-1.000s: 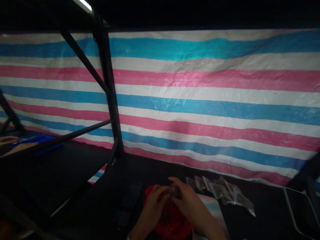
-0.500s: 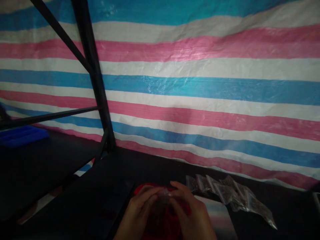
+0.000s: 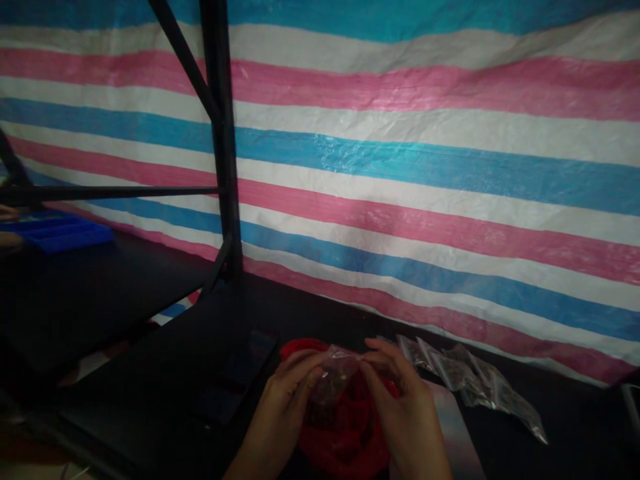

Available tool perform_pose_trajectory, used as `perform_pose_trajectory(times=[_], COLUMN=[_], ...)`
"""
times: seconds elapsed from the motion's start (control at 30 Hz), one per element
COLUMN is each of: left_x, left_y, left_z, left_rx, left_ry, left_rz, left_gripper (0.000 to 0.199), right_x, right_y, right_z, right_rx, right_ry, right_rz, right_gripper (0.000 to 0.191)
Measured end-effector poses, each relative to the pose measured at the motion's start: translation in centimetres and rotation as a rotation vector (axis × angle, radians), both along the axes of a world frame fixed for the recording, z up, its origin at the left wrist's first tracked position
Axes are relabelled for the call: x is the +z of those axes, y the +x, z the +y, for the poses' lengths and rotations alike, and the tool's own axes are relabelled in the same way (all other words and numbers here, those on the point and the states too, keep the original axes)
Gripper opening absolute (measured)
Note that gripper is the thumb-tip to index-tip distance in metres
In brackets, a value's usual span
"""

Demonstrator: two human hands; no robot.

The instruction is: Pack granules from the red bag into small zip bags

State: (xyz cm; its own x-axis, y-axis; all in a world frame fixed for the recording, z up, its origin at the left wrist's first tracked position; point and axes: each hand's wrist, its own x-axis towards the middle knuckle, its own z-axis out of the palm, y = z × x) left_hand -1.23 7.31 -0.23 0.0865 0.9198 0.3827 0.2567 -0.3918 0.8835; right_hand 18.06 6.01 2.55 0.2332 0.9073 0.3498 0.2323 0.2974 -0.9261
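Observation:
Between my hands is a small clear plastic bag (image 3: 336, 379) with something small and dark inside that I cannot make out. My left hand (image 3: 287, 393) pinches the bag's left side. The fingers of my right hand (image 3: 400, 393) are closed on its upper right corner. Directly beneath the bag sits a red container (image 3: 345, 460), partly hidden by my hands and the bag; its contents are too dark to name. To the right of my right hand lies a row of filled clear zip bags (image 3: 465, 377), overlapping one another.
A pale, shiny flat sheet (image 3: 457, 427) lies right of the red container. Dark flat objects (image 3: 240, 373) rest at left on the black table (image 3: 165, 393). A black metal frame (image 3: 220, 133) stands before the striped tarp (image 3: 425, 160). Far left, another person's hand (image 3: 10, 227) is by a blue tray (image 3: 75, 233).
The view has shifted, so the scene sits slightly higher and farther right on the left side. My hands have spread a little, showing more of the bag. Another person's hand has appeared at far left.

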Motion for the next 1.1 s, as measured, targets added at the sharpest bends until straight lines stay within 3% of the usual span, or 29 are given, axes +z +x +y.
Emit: perform_pose_trajectory(times=[0.2,0.47,0.6,0.83,1.1], left_x=[-1.4,-1.1,-0.6,-1.0,-1.0], left_y=[-0.2,0.0,0.2,0.4,0.4], left_z=[-0.3,-0.4,-0.5,-0.5,-0.1], left_rx=[0.112,0.181,0.24,0.273,0.291], left_ry=[0.098,0.132,0.149,0.151,0.172], left_rz=[0.234,0.21,0.167,0.157,0.173], left_gripper=[0.035,0.034,0.038,0.033,0.033], right_x=[1.4,1.9,1.6,0.0,0.0], right_y=[-1.1,-1.6,-1.9,-1.9,-2.5], right_z=[-0.7,-0.6,-0.6,-0.6,-0.6], right_rx=[-0.03,-0.021,-0.02,0.0,-0.129], right_ry=[-0.015,-0.035,-0.005,-0.082,-0.025], right_rz=[-0.117,-0.159,-0.128,-0.308,-0.47], right_gripper=[0.031,0.034,0.039,0.038,0.033])
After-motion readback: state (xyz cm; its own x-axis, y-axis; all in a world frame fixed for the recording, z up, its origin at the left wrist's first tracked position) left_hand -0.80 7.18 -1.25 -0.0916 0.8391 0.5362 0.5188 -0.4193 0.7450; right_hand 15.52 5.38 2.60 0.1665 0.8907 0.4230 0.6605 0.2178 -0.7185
